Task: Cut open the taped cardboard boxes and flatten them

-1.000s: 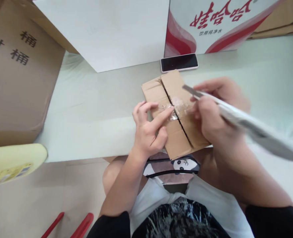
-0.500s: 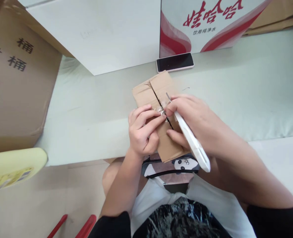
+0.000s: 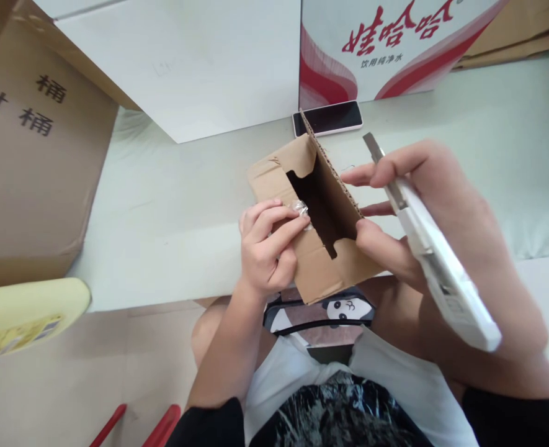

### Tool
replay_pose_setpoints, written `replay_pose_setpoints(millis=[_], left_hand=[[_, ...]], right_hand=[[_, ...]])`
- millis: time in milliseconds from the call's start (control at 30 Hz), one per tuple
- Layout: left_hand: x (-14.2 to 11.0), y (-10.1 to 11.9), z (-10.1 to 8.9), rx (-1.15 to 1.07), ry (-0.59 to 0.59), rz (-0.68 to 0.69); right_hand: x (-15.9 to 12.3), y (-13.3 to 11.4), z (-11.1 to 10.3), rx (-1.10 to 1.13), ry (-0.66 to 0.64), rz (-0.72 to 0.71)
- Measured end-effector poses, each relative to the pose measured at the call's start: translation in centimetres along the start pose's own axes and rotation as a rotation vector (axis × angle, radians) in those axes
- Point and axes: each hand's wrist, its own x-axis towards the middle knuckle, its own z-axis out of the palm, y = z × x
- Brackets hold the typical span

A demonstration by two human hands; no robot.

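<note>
Cardboard box [image 3: 321, 282] is sitting at six o'clock on the tabletop [image 3: 162, 217]. At its nine, left hand [image 3: 274, 248] is pressing tape [image 3: 298, 208], pinch unclear; flap [image 3: 338, 191] is apparently being opened; at three, right hand [image 3: 469, 230] is gripping cutter [image 3: 437, 254], next move likely needing blade clearance.

1. Into the small box [image 3: 314, 267], a way lies open from above, between its left-hand top and the raised flap [image 3: 332, 186].
2. That flap walls off the right; the left hand [image 3: 272, 248] covers part of the opposite edge.
3. The right hand [image 3: 460, 211] and its knife [image 3: 441, 267], blade bare, block a low approach from the right.
4. On the far side, the phone [image 3: 337, 116] and white box [image 3: 185, 62] leave only a narrow strip.
5. Leftward, the table [image 3: 172, 205] offers broad passage as far as the carton [image 3: 36, 167].
</note>
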Motion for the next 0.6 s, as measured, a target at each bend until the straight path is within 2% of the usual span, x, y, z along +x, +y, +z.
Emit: replay_pose_setpoints(millis=[100,333,500,600], left_hand=[[0.2,0.3,-0.5,0.025,-0.08,-0.053],[0.8,0.6,-0.9,0.063,-0.107,-0.086],[0.9,0.5,-1.2,0.042,-0.186,-0.103],[1.0,0.6,-1.1,0.048,-0.177,-0.108]], right_hand=[[0.1,-0.1,-0.2,0.121,0.026,0.123],[0.1,-0.8,-0.1,0.198,0.021,0.151],[0.1,-0.9,0.0,0.213,0.03,0.168],[0.1,-0.8,0.2,0.221,0.035,0.15]])
